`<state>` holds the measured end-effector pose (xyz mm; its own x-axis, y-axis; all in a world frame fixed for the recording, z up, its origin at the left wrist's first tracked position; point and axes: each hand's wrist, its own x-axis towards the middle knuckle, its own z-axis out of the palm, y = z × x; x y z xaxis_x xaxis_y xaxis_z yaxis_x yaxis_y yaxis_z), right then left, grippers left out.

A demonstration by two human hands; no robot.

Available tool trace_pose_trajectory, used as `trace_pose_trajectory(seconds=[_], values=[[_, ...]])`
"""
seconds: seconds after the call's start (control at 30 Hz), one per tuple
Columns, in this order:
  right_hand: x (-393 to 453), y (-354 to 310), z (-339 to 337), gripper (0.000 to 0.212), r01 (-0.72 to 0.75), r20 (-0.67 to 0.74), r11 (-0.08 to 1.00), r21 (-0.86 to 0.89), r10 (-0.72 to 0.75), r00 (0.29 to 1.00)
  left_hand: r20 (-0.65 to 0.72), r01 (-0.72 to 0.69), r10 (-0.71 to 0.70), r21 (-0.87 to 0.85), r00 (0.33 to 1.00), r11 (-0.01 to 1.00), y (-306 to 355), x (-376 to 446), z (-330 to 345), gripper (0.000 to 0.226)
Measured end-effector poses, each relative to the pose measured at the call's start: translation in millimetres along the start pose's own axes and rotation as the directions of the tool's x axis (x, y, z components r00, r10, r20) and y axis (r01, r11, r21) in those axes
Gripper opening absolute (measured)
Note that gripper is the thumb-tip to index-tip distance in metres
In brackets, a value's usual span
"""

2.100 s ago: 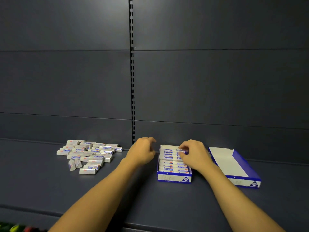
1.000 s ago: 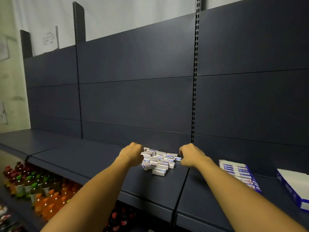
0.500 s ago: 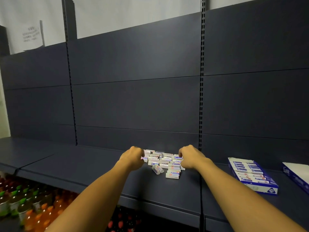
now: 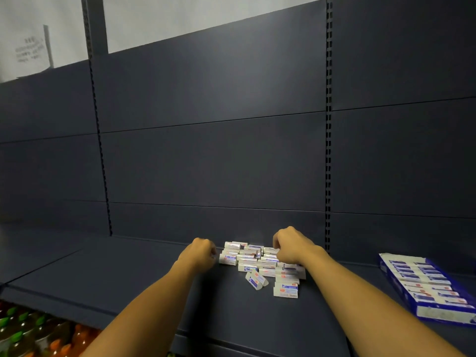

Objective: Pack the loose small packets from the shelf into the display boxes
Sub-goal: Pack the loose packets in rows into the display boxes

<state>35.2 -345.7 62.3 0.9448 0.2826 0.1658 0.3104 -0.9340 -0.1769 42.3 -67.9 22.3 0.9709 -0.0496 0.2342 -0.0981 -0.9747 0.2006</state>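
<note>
A pile of loose small white packets (image 4: 253,262) with blue and red print lies on the dark shelf (image 4: 144,274) near its back panel. My left hand (image 4: 202,253) is at the pile's left edge, fingers curled onto the leftmost packet. My right hand (image 4: 293,247) sits on the pile's back right part, its curled fingers gripping packets under the palm. Two packets (image 4: 256,279) lie tipped at the pile's front. A blue and white display box (image 4: 425,282), filled with rows of packets, stands at the far right.
A slotted upright (image 4: 328,150) runs down the back panel just right of my right hand. Bottles with green and orange caps (image 4: 18,331) fill a lower shelf at bottom left. The shelf's front edge (image 4: 206,338) runs under my forearms.
Both hands left the filled display box and moved left to the loose pile. In the last half second they stayed at its two ends, the right one settling onto the packets.
</note>
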Motion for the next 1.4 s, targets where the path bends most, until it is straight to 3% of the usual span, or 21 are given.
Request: trace_pose_trajectory(seconds=[0.3,0.7,0.93,1.13,1.4], values=[[43,-12,5,0.025,-0.012,-0.007,1.000,-0.011,0.012,1.000,0.047,-0.129,0.125,0.097,0.991,0.987,-6,32,19,0.018],[64,-32,17,0.026,-0.120,-0.046,0.993,-0.016,0.120,0.992,0.094,-0.369,0.363,0.045,0.927,0.928,-22,57,26,0.022],[67,-48,27,0.029,-0.170,-0.036,0.985,-0.014,0.170,0.985,0.133,-0.374,0.372,-0.016,0.918,0.927,-35,69,22,0.014],[70,-61,39,0.023,-0.167,-0.027,0.986,-0.021,0.167,0.986,0.174,-0.363,0.376,-0.104,0.910,0.926,-53,76,23,0.036],[82,-79,54,0.033,-0.147,-0.006,0.989,-0.006,0.147,0.989,0.110,-0.367,0.390,-0.187,0.914,0.911,-69,77,24,0.020]])
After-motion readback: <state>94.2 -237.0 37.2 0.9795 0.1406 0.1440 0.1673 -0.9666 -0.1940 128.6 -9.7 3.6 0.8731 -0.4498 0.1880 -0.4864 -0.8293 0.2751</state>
